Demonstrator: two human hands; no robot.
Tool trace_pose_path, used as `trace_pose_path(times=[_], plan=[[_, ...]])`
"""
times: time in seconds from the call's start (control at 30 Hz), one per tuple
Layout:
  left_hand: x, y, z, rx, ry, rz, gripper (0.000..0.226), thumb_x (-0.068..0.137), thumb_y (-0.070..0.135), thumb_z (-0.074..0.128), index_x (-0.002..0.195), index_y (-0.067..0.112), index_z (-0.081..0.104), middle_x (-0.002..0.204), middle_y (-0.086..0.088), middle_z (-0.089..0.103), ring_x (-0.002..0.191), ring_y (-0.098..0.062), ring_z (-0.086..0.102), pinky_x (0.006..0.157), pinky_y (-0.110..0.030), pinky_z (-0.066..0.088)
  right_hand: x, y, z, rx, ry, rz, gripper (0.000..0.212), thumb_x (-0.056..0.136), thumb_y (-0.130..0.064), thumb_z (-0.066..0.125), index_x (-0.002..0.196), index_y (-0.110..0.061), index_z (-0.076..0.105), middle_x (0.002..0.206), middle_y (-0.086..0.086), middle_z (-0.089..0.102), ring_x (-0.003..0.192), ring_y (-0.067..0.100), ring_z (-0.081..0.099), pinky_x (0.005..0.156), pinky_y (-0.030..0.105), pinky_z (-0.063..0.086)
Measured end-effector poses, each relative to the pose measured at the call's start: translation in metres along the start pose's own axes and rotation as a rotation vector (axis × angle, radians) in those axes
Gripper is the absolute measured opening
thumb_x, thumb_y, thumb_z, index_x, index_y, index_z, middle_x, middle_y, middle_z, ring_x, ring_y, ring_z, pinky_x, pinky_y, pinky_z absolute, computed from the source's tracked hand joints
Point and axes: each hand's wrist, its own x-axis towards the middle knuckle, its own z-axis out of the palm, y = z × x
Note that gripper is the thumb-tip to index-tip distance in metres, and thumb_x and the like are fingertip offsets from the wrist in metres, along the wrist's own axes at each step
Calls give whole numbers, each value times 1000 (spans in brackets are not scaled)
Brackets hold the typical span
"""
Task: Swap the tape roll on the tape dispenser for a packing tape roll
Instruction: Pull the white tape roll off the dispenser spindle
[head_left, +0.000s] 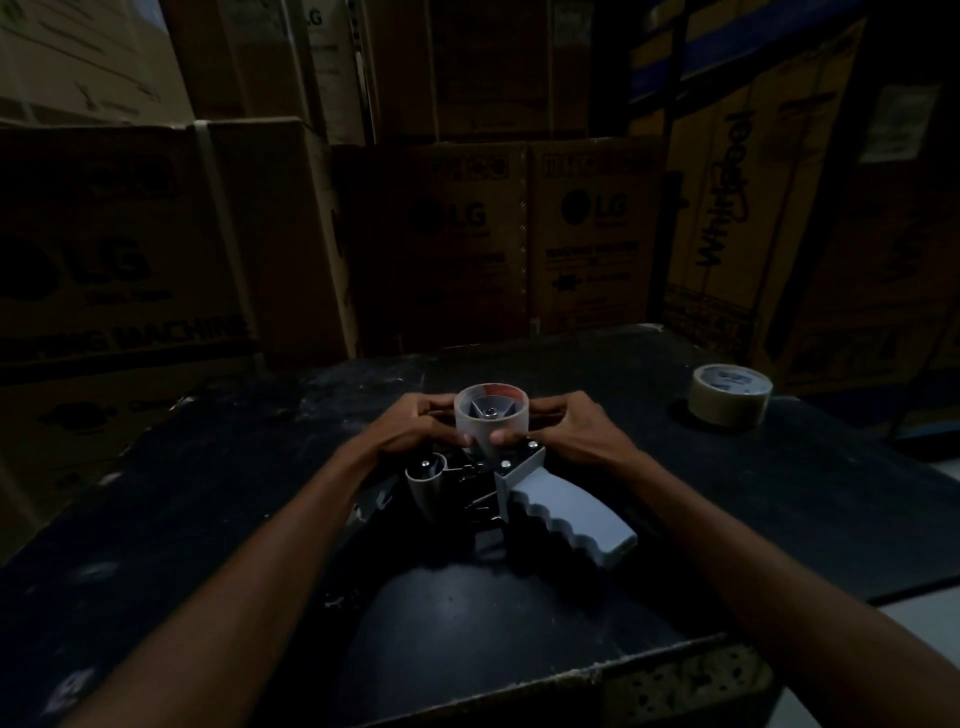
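Note:
A grey tape dispenser (566, 514) lies on its side on the dark table (779, 493), handle toward me. Its hub carries a nearly bare tape core (491, 413), pale with a reddish inner edge. My left hand (415, 426) and my right hand (561, 426) grip that core from either side, thumbs on its near wall. A full packing tape roll (730, 395), tan, lies flat at the table's far right, apart from both hands.
Stacked cardboard appliance boxes (592, 234) wall in the table at the back and left. The table's near edge (623, 675) is chipped and pale. A small grey roller (427, 478) of the dispenser sits left of the handle. The scene is dim.

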Motion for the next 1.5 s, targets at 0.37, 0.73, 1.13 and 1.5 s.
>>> trace_pose_path(times=[0.37,0.73,1.13,1.5], plan=[[-4,4,0,98,18,61,47,81,7,72,125,19,65,115,0,73,105,-15,69,93,-35,54,-11,7,8,66,75,-59,37,75,-48,80,106,-31,73,96,-8,77,86,-1,72,71,15,55],[-7,1,-1,80,42,117,63,79,2,71,136,22,56,128,1,66,118,-13,61,97,-29,49,-12,7,10,156,50,-146,57,68,-40,87,122,-31,69,110,-10,76,102,0,69,84,19,53],[3,4,-1,154,38,114,51,75,-8,70,122,13,66,109,-5,74,98,-10,71,82,-22,57,-8,9,11,118,52,-142,57,69,-41,85,122,-36,65,105,-16,72,94,-11,65,71,8,51],[13,6,2,149,20,87,47,78,0,71,122,13,65,109,-4,74,97,-11,71,80,-19,55,-1,-2,-3,115,-17,52,42,74,-42,78,113,-31,69,105,-7,72,89,3,68,73,21,50]])
